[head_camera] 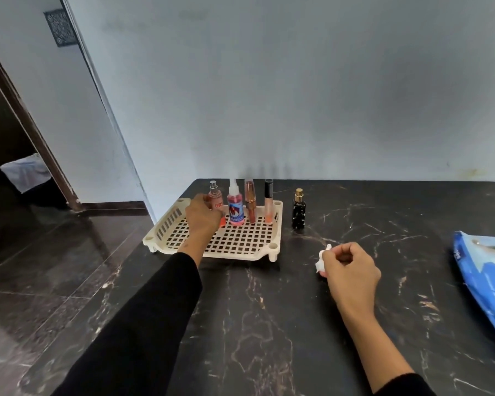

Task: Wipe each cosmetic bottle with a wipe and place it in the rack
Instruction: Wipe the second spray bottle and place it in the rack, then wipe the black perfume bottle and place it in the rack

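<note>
— What were your hands doing, seen from the head camera?

— My left hand reached into the cream plastic rack, fingers curled round the small pink perfume bottle standing upright at the rack's back left. My right hand hovered over the black marble table, fingers curled, pinching the crumpled white wipe.

— And the other bottles?

— In the rack, right of the perfume, stood a pink spray bottle, a rose-gold tube and a black-capped lip gloss. A black bottle with a gold cap stood on the table just beside the rack. The blue wipes pack lay far right.
</note>
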